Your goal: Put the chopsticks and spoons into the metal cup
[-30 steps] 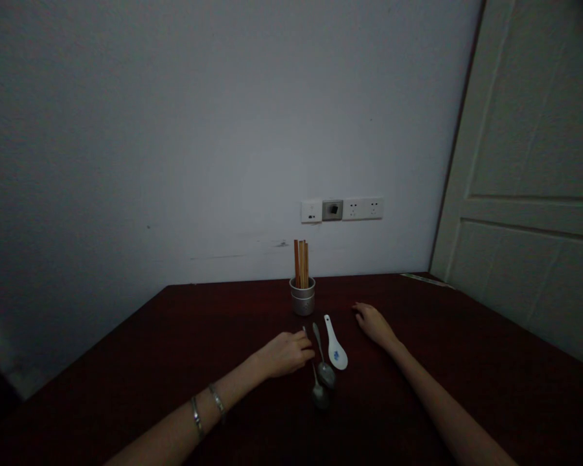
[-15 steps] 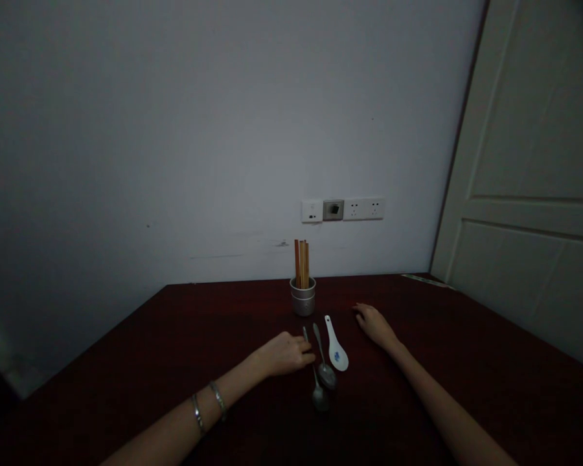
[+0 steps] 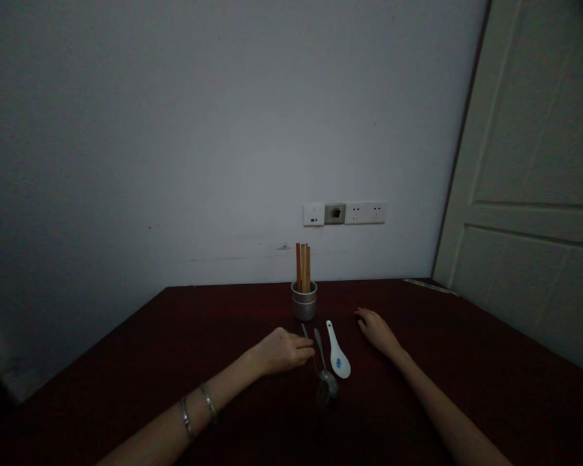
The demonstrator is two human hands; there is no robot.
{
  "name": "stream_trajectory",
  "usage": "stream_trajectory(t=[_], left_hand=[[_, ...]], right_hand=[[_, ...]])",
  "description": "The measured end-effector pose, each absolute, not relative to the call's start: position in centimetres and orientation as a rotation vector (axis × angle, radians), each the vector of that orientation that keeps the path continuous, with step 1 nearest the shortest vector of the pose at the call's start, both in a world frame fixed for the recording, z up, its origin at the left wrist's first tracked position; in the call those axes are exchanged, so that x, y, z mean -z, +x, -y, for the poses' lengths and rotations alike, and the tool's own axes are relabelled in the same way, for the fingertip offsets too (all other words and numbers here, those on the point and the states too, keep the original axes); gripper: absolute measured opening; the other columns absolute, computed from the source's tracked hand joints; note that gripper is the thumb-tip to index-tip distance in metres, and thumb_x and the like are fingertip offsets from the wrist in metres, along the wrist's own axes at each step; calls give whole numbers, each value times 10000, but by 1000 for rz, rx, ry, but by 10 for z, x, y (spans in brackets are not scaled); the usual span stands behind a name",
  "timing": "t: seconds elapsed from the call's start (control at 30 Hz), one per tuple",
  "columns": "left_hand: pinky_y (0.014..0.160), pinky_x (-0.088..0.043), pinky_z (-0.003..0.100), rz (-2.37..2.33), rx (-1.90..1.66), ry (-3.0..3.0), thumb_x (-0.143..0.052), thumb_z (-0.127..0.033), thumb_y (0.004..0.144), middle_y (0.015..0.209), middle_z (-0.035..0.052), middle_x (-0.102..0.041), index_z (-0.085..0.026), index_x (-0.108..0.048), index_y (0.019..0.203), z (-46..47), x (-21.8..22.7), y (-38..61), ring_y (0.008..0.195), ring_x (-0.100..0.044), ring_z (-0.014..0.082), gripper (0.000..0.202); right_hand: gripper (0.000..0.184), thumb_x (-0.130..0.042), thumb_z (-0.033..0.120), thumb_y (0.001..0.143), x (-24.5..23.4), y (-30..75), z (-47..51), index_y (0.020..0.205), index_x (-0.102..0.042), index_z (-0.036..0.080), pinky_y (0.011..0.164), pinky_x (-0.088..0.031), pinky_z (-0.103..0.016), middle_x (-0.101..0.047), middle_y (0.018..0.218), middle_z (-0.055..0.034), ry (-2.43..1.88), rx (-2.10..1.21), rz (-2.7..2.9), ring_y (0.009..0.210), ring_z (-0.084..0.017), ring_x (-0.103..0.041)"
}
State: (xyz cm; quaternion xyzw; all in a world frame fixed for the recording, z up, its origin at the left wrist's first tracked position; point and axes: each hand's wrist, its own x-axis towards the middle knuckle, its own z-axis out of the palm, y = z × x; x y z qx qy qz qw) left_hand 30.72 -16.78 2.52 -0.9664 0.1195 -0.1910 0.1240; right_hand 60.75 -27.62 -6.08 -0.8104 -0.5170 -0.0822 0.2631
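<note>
My left hand [image 3: 285,350] is closed around the handle of a metal spoon [image 3: 323,392], whose bowl points toward me; the fingers hide part of its handle. Just right of it lies a second metal spoon [image 3: 320,349], its bowl partly overlapped by the first one's. Farther right is a white ceramic soup spoon [image 3: 338,355] with a blue mark in its bowl. My right hand [image 3: 377,331] rests on the table to the right of the white spoon, holding nothing, fingers loosely extended. Behind the spoons stands a metal cup [image 3: 304,305] with several wooden chopsticks [image 3: 303,268] upright in it.
The dark red table [image 3: 243,433] runs back to a pale wall. Sockets and switches [image 3: 344,213] are on the wall behind the cup. A panelled door [image 3: 529,162] stands at the right. A thin strip [image 3: 430,285] lies along the table's back right edge.
My left hand has shifted slightly left, and the spoon in it has turned, its bowl now nearer the second spoon's bowl. My right hand stays in place. The view has tilted slightly.
</note>
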Motion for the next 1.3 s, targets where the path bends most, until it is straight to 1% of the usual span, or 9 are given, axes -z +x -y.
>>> stream_trajectory(t=[0.17,0.27,0.47,0.6,0.7,0.9,1.1,1.2,1.3], left_hand=[[682,-454,196,-270,791,-3041,-397,-255,864,966,33,-656,-196,-598,1011,162,-51,309,828,-614,116,256],[695,-462,218,-122,1055,-3149,-445,-271,840,912,37,-672,-181,-630,970,161,-64,314,800,-620,126,243],[678,-469,255,159,1478,-3295,-548,-286,768,821,58,-683,-152,-681,837,169,-84,327,720,-614,143,200],[566,-457,241,447,1634,-3419,-580,-323,731,724,58,-673,-130,-684,820,174,-90,335,627,-588,141,236],[468,-400,204,613,1715,-3484,-594,-363,708,631,45,-640,-111,-683,809,174,-90,339,523,-527,108,286],[382,-303,167,714,1776,-3610,-612,-380,687,558,14,-573,-89,-666,768,167,-84,339,418,-407,51,307],[375,-316,171,777,1708,-3686,-635,-386,656,596,32,-598,-85,-665,790,159,-80,338,414,-404,50,331],[379,-315,173,768,1658,-3722,-632,-384,657,616,39,-608,-85,-668,803,159,-81,337,418,-407,52,334],[382,-306,177,730,1614,-3750,-623,-377,666,592,30,-592,-82,-670,798,162,-82,336,416,-399,53,327]], right_hand=[[359,-427,144,759,61,608,275,1063,-605,70,974,-336,-335,-561,1155,-163,-2171,222,1408,1117,-227,-487],[365,-419,142,764,60,607,275,1069,-598,55,975,-337,-328,-561,1153,-166,-2177,227,1414,1116,-225,-487],[348,-410,142,774,59,604,277,1055,-610,92,982,-334,-322,-571,1147,-139,-2182,252,1401,1107,-215,-495],[347,-418,133,765,60,605,277,1052,-612,114,972,-347,-333,-577,1140,-127,-2166,237,1382,1109,-218,-493],[345,-424,133,762,59,605,277,1050,-614,118,974,-346,-334,-577,1141,-125,-2162,228,1374,1113,-219,-490],[349,-414,147,770,58,603,277,1054,-611,95,981,-334,-320,-574,1143,-139,-2184,244,1380,1107,-215,-494],[334,-443,160,738,55,610,274,997,-639,80,952,-363,-331,-610,1075,-145,-2094,194,1342,1043,-221,-539],[285,-500,198,715,27,597,266,928,-666,107,895,-407,-325,-641,1009,-123,-1898,98,1276,959,-215,-581],[266,-566,329,709,-19,562,257,863,-687,149,805,-452,-330,-680,901,-83,-1610,-114,1177,856,-211,-614]])
